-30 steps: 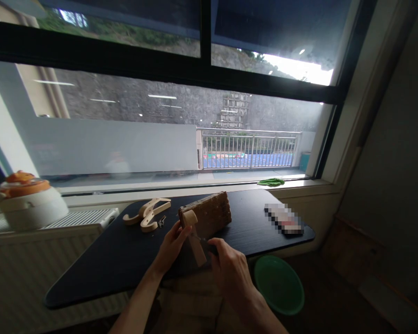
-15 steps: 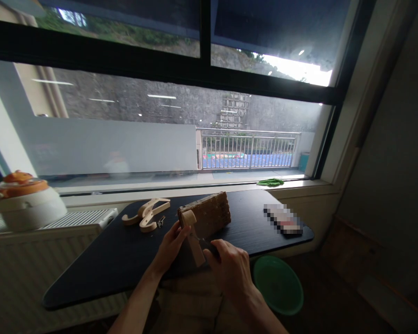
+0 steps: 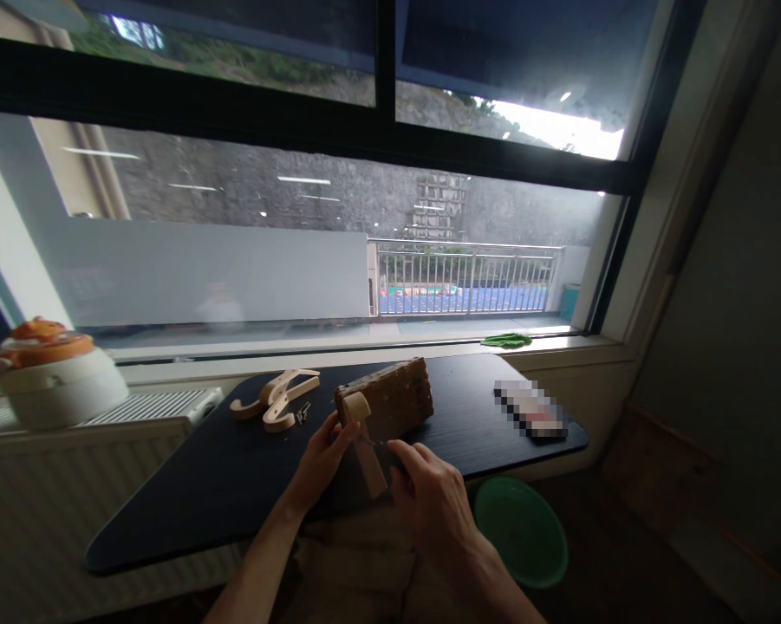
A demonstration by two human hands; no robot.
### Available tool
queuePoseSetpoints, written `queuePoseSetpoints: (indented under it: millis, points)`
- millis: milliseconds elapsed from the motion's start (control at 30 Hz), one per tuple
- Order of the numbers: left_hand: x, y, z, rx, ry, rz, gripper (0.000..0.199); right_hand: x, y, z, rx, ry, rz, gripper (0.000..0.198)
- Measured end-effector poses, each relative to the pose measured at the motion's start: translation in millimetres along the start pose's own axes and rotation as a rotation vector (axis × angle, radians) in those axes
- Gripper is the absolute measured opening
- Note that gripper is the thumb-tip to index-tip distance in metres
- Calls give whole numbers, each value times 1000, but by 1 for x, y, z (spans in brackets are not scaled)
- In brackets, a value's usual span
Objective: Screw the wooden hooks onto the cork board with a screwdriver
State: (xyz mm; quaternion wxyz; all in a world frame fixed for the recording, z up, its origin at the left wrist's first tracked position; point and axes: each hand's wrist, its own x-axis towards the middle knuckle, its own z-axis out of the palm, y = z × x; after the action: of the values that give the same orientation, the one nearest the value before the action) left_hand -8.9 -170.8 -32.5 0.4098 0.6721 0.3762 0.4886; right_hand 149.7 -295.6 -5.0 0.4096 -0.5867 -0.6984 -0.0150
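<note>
My left hand (image 3: 326,452) is closed on a pale wooden hook (image 3: 370,465) with a curled upper end. It presses the hook against the end of a rough brown block (image 3: 393,399). My right hand (image 3: 432,485) is wrapped round a screwdriver (image 3: 390,448), whose dark handle is mostly covered by the fingers. The thin shaft points left at the flat part of the hook; its tip is too small to make out. More wooden hooks (image 3: 276,400) lie to the left, beside several small screws (image 3: 303,412).
The dark table (image 3: 188,503) stands under a window. A phone-like object (image 3: 530,409), blurred out, lies at its right. A green basin (image 3: 521,533) is below the right edge. At left, a white and orange pot (image 3: 55,381) sits on a radiator (image 3: 162,412). A green cloth (image 3: 507,340) lies on the sill.
My right hand's fingers have shifted on the screwdriver handle, with the index finger and thumb now further forward. The hook and block stay almost where they were.
</note>
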Motion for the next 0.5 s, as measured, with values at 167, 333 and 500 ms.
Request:
queuePoseSetpoints:
  millis: [167,333,500]
  points:
    - [0,2,0,-6,-8,21,43,-1,-1,-1,-9,0,37,29]
    - [0,0,1,-11,17,5,47,1,0,-4,-56,-9,63,24]
    - [1,-4,0,7,12,20,43,4,1,-1,-61,21,88,19]
